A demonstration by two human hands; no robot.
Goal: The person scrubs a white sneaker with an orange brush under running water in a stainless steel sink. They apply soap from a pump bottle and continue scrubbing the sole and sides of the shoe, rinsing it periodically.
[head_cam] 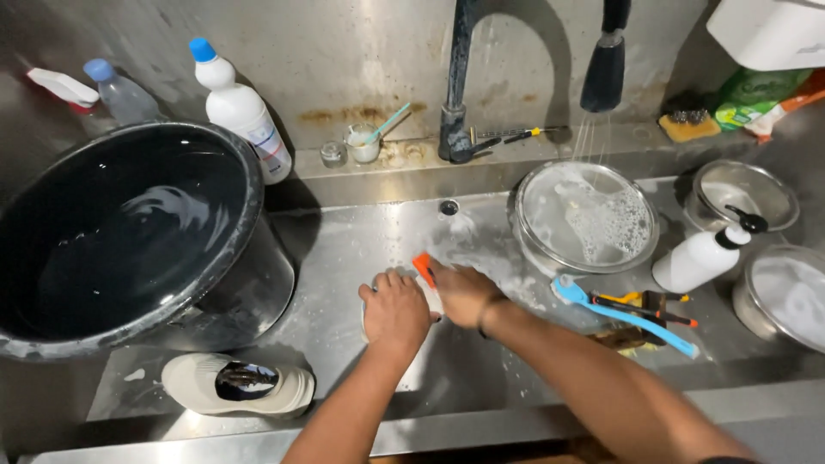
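Left hand point(394, 311) clamped on shoe point(430, 296), right hand point(464, 292) gripping, probably, brush point(423, 266); soapy sink point(361, 249), could slip.

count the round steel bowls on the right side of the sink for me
3: a steel bowl of soapy water under the running tap, a second bowl behind the white pump bottle, and a third bowl cut off by the right edge. More may lie out of view.
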